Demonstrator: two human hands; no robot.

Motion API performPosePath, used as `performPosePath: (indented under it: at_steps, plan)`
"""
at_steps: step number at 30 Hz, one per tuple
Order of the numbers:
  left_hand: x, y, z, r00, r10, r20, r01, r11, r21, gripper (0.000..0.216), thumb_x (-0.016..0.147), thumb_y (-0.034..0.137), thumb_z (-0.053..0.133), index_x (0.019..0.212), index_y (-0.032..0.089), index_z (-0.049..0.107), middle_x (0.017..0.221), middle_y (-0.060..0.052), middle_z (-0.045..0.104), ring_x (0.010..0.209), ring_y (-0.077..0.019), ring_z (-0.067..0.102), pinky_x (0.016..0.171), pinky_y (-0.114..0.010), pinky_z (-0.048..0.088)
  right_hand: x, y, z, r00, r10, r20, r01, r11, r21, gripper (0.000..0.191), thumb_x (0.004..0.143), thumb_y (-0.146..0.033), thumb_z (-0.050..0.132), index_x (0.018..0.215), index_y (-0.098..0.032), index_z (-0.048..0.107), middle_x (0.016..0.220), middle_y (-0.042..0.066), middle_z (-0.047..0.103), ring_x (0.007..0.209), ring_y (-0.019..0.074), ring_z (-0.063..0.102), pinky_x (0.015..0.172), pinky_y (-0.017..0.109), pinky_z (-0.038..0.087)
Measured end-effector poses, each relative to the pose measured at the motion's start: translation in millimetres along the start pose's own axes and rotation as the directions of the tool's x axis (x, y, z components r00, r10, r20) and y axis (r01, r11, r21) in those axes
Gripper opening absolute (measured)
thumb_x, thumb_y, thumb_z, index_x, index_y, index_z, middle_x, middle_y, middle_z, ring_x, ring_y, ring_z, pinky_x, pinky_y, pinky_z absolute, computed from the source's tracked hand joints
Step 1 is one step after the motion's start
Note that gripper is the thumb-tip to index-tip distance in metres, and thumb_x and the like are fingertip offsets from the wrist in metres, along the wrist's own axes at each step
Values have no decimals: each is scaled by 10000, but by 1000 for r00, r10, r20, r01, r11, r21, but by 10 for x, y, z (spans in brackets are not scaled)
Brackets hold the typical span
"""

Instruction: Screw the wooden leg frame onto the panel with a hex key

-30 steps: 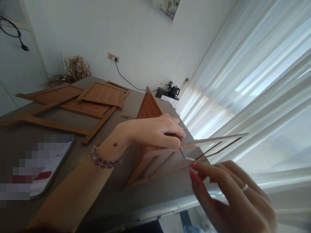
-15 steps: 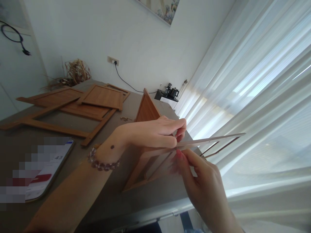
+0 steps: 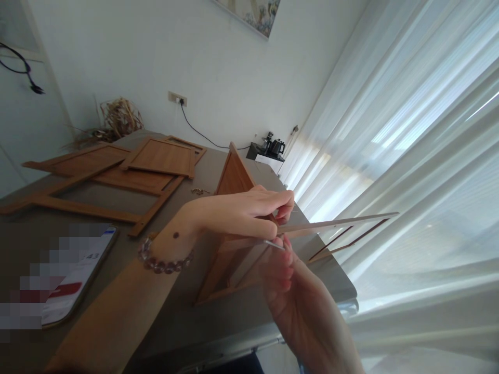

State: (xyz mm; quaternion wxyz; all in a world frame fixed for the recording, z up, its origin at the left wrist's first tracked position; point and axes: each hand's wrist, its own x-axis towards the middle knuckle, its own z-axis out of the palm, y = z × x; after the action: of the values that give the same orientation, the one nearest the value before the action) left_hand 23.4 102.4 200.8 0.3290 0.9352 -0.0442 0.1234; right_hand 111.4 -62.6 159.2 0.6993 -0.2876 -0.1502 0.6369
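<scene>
**Slim metal rod slants below rail of wooden frame**

A person's right hand, nearer the rod, pinches what may be a hex key in tightly bunched fingertips just under the rail. The rod's long axis points leftward and slightly up from the fingers, crossing the line of the rail, which stretches right toward the curtain; whether its tip touches wood is too small to tell. Directly above, the left hand curls over the frame's edge beside an upright wooden panel, its grip partly hidden.
</scene>
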Motion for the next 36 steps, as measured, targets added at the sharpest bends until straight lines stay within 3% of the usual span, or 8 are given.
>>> performPosePath:
  at_steps: [3,10,14,17,21,30,33,36]
  plan:
    - [7,-16,3,1000,9,-7,-9,1000,-2,172,815,328,495,883,214,385,875,-1,453,826,-167,412,671,-302,340,19,13,-25,998,52,-38,-50,998,50,193,683,-211,844,844,-206,737,731,-55,715,614,-2,617,610,50,500]
    - [5,-40,6,998,59,1,-59,998,-16,151,764,207,495,863,218,382,824,-2,454,793,-183,403,650,-303,313,120,90,-235,969,-228,100,240,752,-613,592,958,-600,365,709,-183,703,475,5,582,439,86,514,460,193,434]
    - [-10,-14,-10,998,60,-3,-60,998,-23,127,785,225,497,858,211,394,838,-5,457,816,-187,399,680,-307,311,17,-56,-363,771,-537,341,412,13,-911,519,1021,-389,304,745,-184,693,565,18,609,544,112,573,558,233,447]
    - [-9,-9,-17,997,81,1,-81,996,-29,144,787,232,518,858,207,395,849,-4,460,799,-179,401,677,-307,301,-41,-242,-364,511,-442,737,386,-648,-656,133,907,-287,587,908,-168,647,715,22,634,680,141,575,640,269,438]
    - [7,-24,-17,995,102,-10,-102,995,-16,151,795,237,523,865,207,392,865,-6,470,815,-180,407,688,-302,301,-33,-372,-201,447,-224,866,246,-900,-360,122,895,-238,614,792,-190,572,692,20,601,710,170,492,693,320,375]
    - [19,-17,-3,996,82,-25,-83,996,-43,96,802,203,475,844,206,388,810,9,457,765,-168,402,663,-312,296,18,-259,-92,473,-353,808,283,-807,-518,374,931,-135,481,568,-207,432,545,-2,475,573,131,416,587,295,325]
    - [18,-12,-1,998,67,-20,-68,997,-40,111,783,171,466,840,208,379,811,8,449,755,-166,399,657,-315,295,9,-159,-122,714,-525,462,387,-253,-886,436,980,-278,427,561,-195,513,488,-10,503,479,102,431,500,266,304]
    - [19,-12,1,998,56,-18,-57,998,-24,123,768,155,462,827,210,369,795,5,433,742,-168,388,645,-314,294,22,-7,-132,896,-415,160,339,404,-850,467,984,-438,390,647,-193,600,398,-45,391,407,91,338,473,245,306]
